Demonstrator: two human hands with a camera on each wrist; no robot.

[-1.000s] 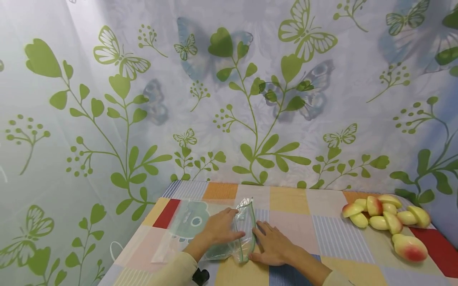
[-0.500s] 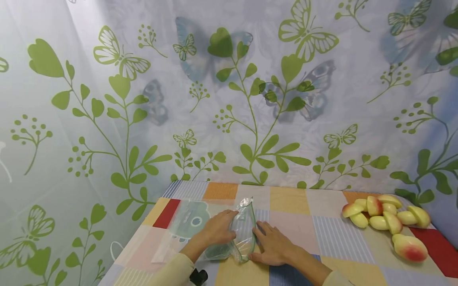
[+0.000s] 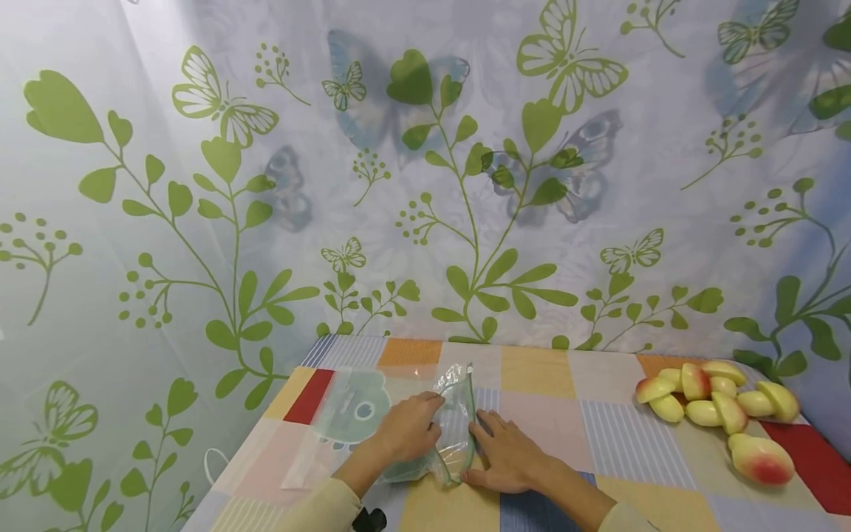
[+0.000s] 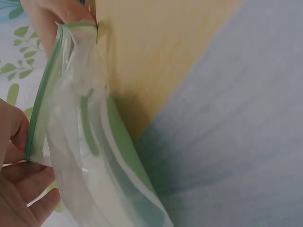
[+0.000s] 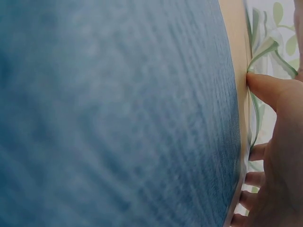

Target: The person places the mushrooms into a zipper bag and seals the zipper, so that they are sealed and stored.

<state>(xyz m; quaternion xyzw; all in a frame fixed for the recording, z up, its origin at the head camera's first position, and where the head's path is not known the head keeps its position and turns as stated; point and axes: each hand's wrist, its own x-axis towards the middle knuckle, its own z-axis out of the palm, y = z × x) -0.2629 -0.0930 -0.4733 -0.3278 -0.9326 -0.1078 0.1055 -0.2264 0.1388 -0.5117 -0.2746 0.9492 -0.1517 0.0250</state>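
Plastic bag (image 3: 359, 427), eye (image 3: 363, 411) head-view only

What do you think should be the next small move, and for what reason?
Probably the left hand should lift its green zipper edge slightly, to widen the mouth of the printed clear zip bag. That hand pinches this edge, while the spread right hand touches the opposite edge; the two edges are apart, but only narrowly.

Head view: high, forward-down over table (image 3: 552, 414); wrist views: low, close; all share green-edged bag (image 4: 85, 127).
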